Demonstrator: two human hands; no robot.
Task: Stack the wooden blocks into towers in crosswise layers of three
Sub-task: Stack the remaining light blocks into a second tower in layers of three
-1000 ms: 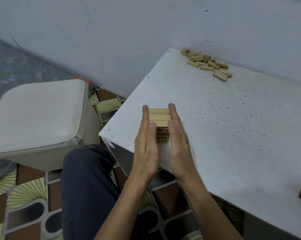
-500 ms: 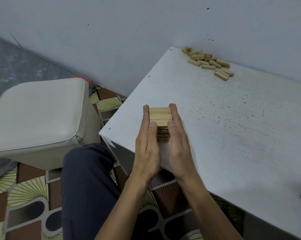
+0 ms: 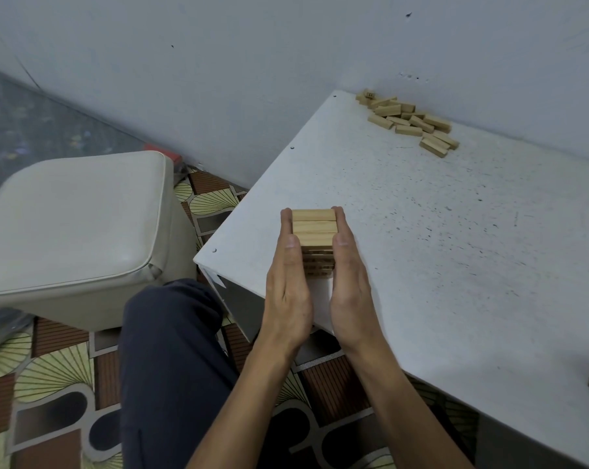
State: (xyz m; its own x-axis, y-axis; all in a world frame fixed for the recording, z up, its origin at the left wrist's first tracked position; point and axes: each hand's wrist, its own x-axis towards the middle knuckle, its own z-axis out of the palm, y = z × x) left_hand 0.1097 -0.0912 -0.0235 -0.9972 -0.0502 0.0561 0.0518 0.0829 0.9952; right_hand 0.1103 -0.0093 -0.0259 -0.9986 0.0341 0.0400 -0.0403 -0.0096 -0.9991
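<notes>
Squaring up my block tower [image 3: 314, 242] near the table's [image 3: 455, 248] front corner, left hand [image 3: 288, 292] and right hand [image 3: 350, 292] flat with straight fingers pressing opposite sides, gripping nothing, so I'd say push evenly and gently or the layers skew, loose blocks [image 3: 409, 121] waiting by the wall.

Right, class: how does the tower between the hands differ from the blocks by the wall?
The tower is stacked in layers; the loose blocks lie scattered. The left hand and right hand press the tower; nothing touches the loose blocks. The tower stands nearby; the loose blocks lie farther off. Both are pale wood.
</notes>
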